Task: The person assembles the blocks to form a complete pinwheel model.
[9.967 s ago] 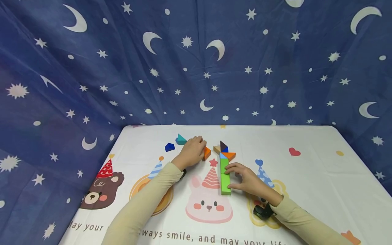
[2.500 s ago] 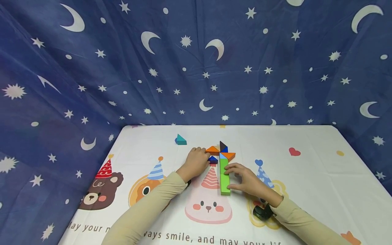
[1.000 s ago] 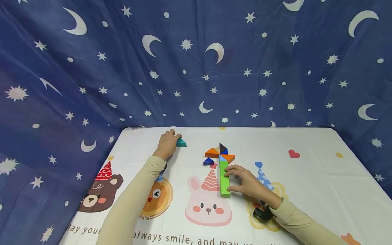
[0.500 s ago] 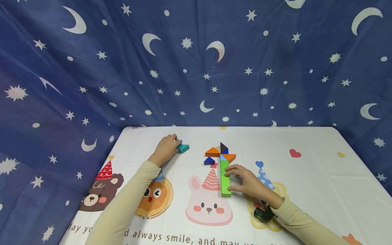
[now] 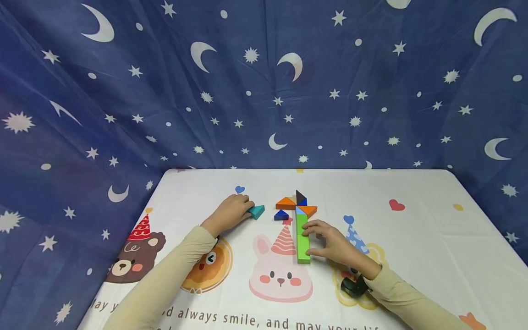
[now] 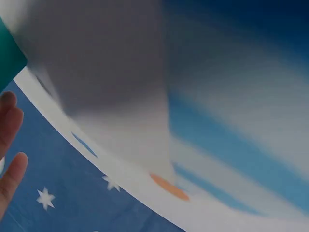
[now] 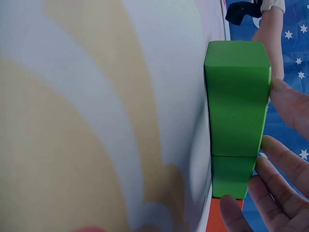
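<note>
My left hand pinches a teal triangular block over the left part of the table; in the left wrist view only a corner of that teal block and some fingertips show. My right hand rests relaxed fingers against the right side of two green blocks set end to end. Those green blocks fill much of the right wrist view. Beyond them sit a light blue triangle, an orange triangle, another orange triangle, a dark brown triangle and a mostly hidden tan block.
A loose dark blue triangular block lies left of the green column. Another blue piece is tucked beside the brown one. The white tablecloth carries printed animals and lettering. A blue starry curtain hangs behind and at left.
An orange triangle joined the arrangement's left side, and the dark blue block came beside it. My left hand then reached back, took the teal block and brought it right and nearer. My right hand stayed.
</note>
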Available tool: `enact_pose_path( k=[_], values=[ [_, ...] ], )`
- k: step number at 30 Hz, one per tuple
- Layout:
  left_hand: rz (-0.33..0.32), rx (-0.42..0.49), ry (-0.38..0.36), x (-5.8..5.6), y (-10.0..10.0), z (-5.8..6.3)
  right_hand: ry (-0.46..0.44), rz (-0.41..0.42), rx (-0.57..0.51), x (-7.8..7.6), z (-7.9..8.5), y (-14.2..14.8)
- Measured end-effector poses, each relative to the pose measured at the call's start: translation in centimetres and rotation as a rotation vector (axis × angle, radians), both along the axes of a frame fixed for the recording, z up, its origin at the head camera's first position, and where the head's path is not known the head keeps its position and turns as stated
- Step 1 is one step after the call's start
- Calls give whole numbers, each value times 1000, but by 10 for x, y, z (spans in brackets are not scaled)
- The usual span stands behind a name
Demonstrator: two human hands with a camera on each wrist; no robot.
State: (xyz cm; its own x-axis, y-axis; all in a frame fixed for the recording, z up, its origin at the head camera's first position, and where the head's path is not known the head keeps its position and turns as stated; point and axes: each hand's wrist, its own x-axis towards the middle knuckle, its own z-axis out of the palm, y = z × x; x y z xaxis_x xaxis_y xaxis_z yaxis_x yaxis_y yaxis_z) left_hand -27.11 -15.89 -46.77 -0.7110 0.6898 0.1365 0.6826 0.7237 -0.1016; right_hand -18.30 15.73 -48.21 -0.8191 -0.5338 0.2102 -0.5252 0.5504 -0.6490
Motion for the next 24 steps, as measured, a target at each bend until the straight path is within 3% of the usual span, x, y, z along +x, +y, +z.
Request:
enact_pose_path(
  k=[12, 24],
  values=[
    [-58, -5, -13, 31, 28, 2, 3, -19, 5, -1, 1, 0],
    [-78, -32, 1, 47, 54, 1, 0, -14, -10, 0, 1, 0]
  ],
)
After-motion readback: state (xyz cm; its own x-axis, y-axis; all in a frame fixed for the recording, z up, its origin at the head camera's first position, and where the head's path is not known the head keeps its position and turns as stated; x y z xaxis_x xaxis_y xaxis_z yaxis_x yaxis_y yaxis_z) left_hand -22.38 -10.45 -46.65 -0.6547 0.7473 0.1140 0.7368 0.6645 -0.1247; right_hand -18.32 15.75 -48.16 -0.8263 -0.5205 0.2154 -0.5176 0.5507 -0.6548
